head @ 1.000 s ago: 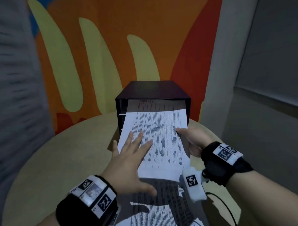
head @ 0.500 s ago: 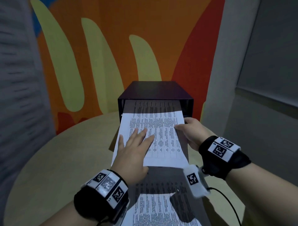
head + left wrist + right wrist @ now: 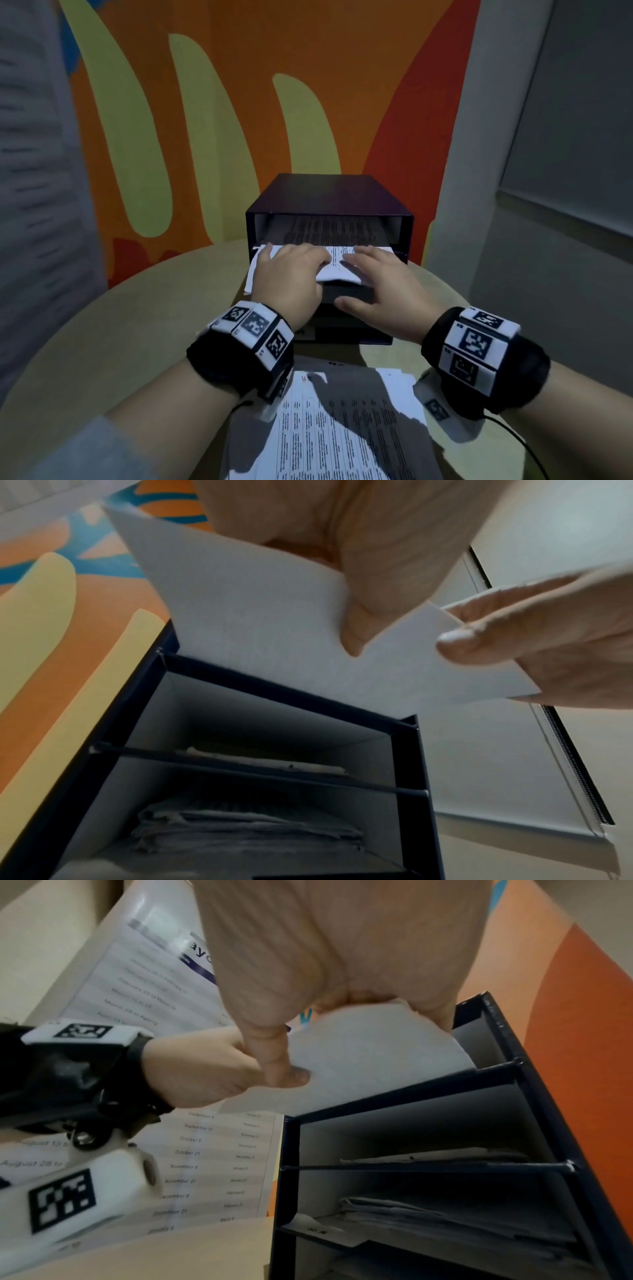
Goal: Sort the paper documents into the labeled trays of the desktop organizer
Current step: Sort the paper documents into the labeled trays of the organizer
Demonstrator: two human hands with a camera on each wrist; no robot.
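Your left hand (image 3: 291, 274) and right hand (image 3: 380, 284) hide most of the sheet (image 3: 337, 270); the stack (image 3: 342, 428) is cropped at the counter's (image 3: 137, 325) near edge.

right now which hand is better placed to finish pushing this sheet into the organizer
Probably left. The sheet sits skewed: its left corner hangs outside the organizer under the left hand; the side by the right hand is nearly in.

Office: paper organizer (image 3: 329, 195), round table (image 3: 137, 325), printed documents (image 3: 342, 438).
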